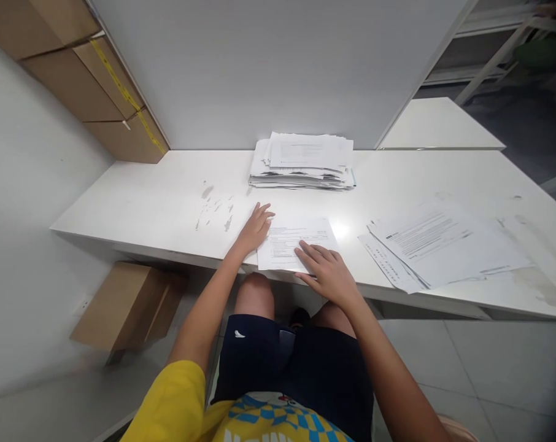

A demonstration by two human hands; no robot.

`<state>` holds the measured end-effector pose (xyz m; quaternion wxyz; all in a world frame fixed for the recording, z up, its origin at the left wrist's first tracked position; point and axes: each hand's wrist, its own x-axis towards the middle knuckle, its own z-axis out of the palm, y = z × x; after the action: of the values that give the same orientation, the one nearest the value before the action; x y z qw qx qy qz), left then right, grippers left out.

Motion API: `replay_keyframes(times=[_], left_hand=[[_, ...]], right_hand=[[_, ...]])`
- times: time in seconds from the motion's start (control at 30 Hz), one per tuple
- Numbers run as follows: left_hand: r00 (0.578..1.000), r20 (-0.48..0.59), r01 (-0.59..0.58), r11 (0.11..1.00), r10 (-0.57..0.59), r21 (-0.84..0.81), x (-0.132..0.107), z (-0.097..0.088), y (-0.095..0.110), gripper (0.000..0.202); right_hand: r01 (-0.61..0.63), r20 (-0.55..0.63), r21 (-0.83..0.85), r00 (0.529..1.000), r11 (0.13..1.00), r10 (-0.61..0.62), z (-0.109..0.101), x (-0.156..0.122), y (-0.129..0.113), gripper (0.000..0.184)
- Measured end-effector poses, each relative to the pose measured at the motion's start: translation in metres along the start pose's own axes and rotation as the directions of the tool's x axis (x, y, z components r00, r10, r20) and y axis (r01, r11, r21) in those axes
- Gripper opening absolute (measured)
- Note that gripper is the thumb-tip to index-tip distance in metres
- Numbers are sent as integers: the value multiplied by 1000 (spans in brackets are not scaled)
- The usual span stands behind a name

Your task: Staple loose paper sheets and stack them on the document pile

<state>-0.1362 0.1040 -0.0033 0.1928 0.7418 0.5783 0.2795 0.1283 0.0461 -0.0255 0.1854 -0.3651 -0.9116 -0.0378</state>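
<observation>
A printed sheet of paper [289, 245] lies flat at the front edge of the white desk, its near edge along the desk's edge. My left hand [256, 228] rests at the sheet's upper left side, fingers stretched out and apart. Over the lower right part of the sheet lies my right hand [324, 270], palm down with the fingers spread, hiding some of the print. Neither hand grips anything. Behind the sheet stands a thick stack of papers [305, 162]. Whether more sheets lie under the front one, I cannot tell.
Loose printed sheets [444, 245] fan out on the right of the desk [167, 202]. Cardboard boxes [116, 98] with yellow tape are stacked at the back left, and another cardboard box [126, 304] stands below the desk. A grey panel [278, 67] rises behind the desk.
</observation>
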Motion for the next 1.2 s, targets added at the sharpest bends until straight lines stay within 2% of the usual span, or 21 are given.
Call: replay_keyframes(times=[0.43,0.6,0.83,1.0,1.1,1.2], left_hand=[[1000,4,-9,996,9,94,-2,3,0,33],[1000,11,-12,991,11,131,-5,2,4,34],[998,-29,-50,993,53,105,1,6,-5,37],[995,-31,-99,994,100,36,10,11,-9,48],[996,-37,-85,996,85,-8,13,13,-10,54],[995,-31,-95,995,94,-11,14,15,-8,56]], right_hand=[[3,29,-6,1000,1000,-3,-1,0,-1,53],[4,-12,17,1000,1000,-3,2,-1,-1,52],[26,-72,42,997,999,-23,2,-6,-2,43],[-43,8,58,999,997,42,-9,-6,-3,44],[-80,66,118,995,990,73,-8,-7,0,46],[-95,59,152,995,984,87,-4,-11,4,47]])
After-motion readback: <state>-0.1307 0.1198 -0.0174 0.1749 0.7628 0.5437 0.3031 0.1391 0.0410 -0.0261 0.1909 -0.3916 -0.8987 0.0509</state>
